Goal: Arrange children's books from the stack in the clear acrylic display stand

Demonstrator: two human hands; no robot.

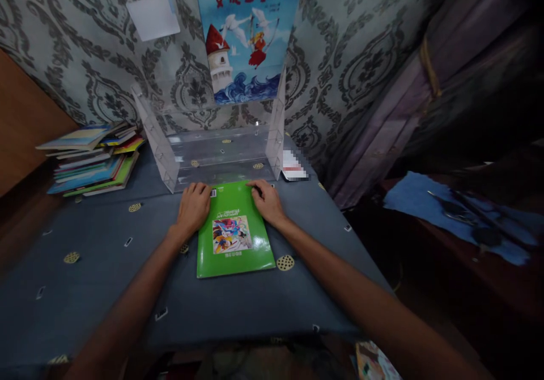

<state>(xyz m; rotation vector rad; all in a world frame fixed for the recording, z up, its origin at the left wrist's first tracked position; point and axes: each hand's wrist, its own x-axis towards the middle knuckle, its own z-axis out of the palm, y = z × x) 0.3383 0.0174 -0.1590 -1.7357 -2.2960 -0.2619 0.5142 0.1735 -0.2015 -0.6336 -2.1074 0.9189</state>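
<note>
And here lies the green book (236,232), flat on the patterned tablecloth (106,278) just in front of the clear rack (159,142)! Left hand (194,205) at its upper left edge, right hand (266,200) at its upper right corner, both sets of fingers close together and curled (whether they actually pinch the cover, I can't tell).

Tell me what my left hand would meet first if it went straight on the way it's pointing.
Your left hand would probably meet the clear plastic rack first, though its transparency makes the gap hard to judge.
</note>
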